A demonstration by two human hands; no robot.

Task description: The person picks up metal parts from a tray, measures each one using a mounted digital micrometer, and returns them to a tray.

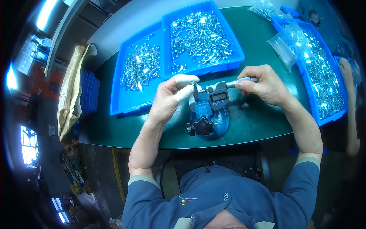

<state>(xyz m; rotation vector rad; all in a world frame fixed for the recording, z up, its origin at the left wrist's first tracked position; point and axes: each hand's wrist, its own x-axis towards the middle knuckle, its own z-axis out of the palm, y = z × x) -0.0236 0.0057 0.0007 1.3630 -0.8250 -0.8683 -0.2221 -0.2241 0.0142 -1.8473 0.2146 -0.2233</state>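
Note:
A digital micrometer [218, 96] with a small display is clamped in a blue stand [221, 128] that has a black star knob [203, 125]. My left hand [164, 100], white covers on its thumb and forefinger, pinches a small shiny metal part [195, 87] at the micrometer's jaws. Whether both jaw faces touch the part is too small to tell. The fingers of my right hand [264, 84] are closed round the micrometer's thimble [244, 81] at its right end.
Beyond my hands, a blue left tray [127, 100] and a blue middle tray [239, 58] hold many metal parts. Another full blue tray [328, 120] stands right, beside a clear plastic bag [284, 49]. Someone else's arm [348, 86] shows far right. Left are stacked blue trays [90, 91] and brown paper [69, 97].

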